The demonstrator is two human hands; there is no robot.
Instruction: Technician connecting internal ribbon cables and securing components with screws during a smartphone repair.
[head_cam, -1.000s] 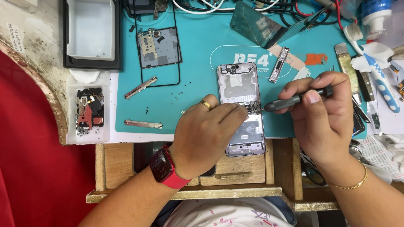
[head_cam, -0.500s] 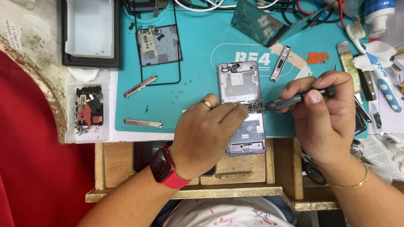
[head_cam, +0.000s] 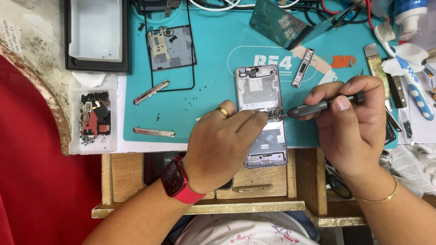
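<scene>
Opened phone frame point(head_cam: 262, 113) lies lengthwise on the teal work mat point(head_cam: 213, 86), its near end overhanging the mat edge above the wooden drawer front point(head_cam: 254, 177).

Left hand point(head_cam: 225, 145), gold ring and red wrist watch point(head_cam: 175, 179), lies over the frame's left side; fingers curled down, tips pressing at the middle of the frame. It pins the frame rather than grips it.

Right hand point(head_cam: 352, 131) is closed in a pen-like hold around a dark screwdriver point(head_cam: 318, 106), thumb on top. The tip points left and meets the frame's mid section, just beside the left fingertips. What exactly the tip touches is too small to make out, probably a screw.

Around: a second stripped frame part with a thin black bezel point(head_cam: 170, 47) lies far left on the mat; two slim metal strips point(head_cam: 152, 91) are near it. A small clear tray of loose parts point(head_cam: 93, 119) sits left of the mat, with a white tray point(head_cam: 96, 29) beyond it. A green-tinted glass panel point(head_cam: 281, 22) leans at the far side.
</scene>
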